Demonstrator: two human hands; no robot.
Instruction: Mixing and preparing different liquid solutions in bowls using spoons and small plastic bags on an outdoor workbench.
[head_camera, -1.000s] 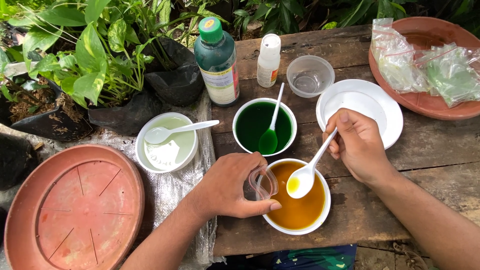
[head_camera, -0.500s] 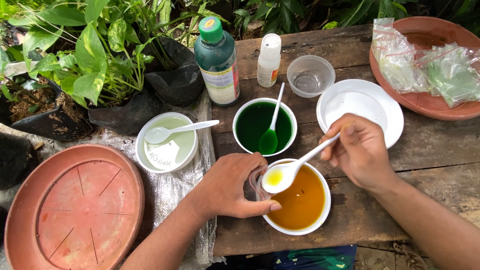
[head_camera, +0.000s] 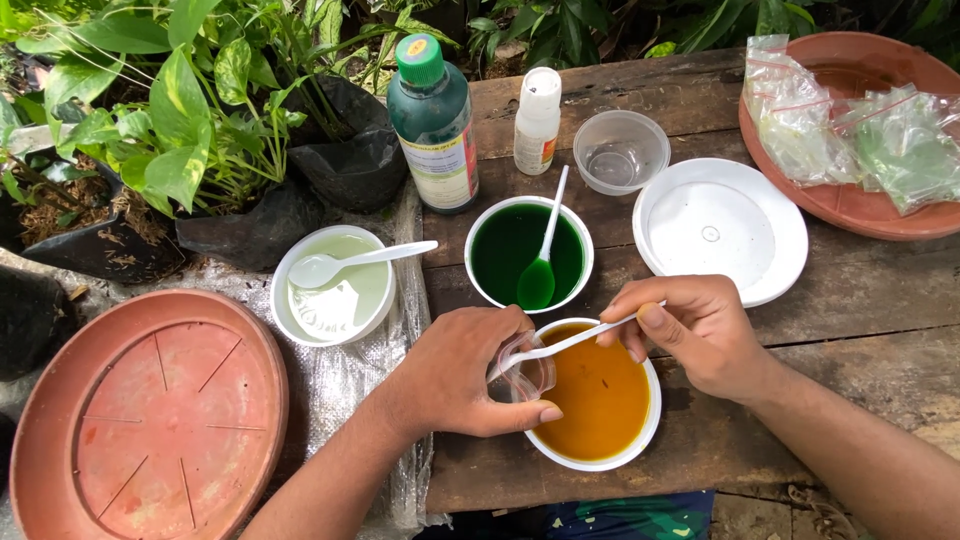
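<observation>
Fingers of the left hand (head_camera: 460, 375) curl around a small clear plastic bag (head_camera: 527, 368), holding its mouth open at the near-left rim of the white bowl of orange liquid (head_camera: 598, 398); fingers of the right hand (head_camera: 695, 330) pinch the handle of a white plastic spoon (head_camera: 560, 345), whose bowl end sits inside the bag's opening. Item two: white bowl of dark green liquid (head_camera: 528, 250), just beyond the orange one, a white spoon (head_camera: 543, 258) leaning in it. Item three: white bowl of pale green liquid (head_camera: 335, 290) to the left, on a clear plastic sheet, a spoon laid across its rim. Item four: dark green bottle with green cap (head_camera: 433, 120) and small white bottle (head_camera: 537, 120), both upright on the weathered wooden table (head_camera: 860, 300). Item five: empty clear cup (head_camera: 621, 150) and white lid (head_camera: 720, 228), right of the bottles. Item six: terracotta saucer (head_camera: 150, 410), upturned, far left; a second terracotta dish (head_camera: 870, 215), top right, holding filled clear bags (head_camera: 850, 125). Potted leafy plants (head_camera: 170, 120) stand top left.
</observation>
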